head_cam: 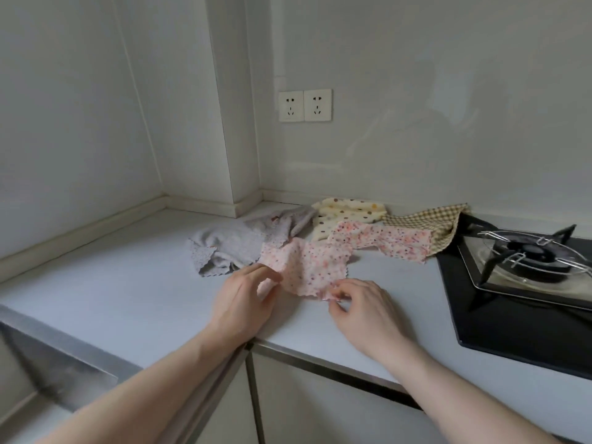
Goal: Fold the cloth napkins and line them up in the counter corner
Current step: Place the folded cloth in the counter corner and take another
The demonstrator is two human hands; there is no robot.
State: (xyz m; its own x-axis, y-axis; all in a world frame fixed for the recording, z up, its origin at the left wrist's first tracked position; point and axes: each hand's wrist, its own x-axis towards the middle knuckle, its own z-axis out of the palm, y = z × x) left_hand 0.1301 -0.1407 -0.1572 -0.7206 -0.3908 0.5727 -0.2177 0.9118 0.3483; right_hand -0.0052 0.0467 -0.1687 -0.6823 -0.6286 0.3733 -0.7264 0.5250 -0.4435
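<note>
Your pale counter (128,283) has five loose napkins on it: grey one (224,245) at 11 o'clock, pink floral (307,267) dead centre, polka-dot (349,213) at 12, second pink floral (384,241) and gingham (432,219) toward 2, black hob (512,315) at 3.

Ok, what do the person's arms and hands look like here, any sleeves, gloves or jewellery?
Both forearms are bare as far as the frame shows, with no sleeves in view. The left hand and the right hand wear no gloves, and no rings, watch or bracelet show on the fingers or wrists. No markings are visible on them.
</note>
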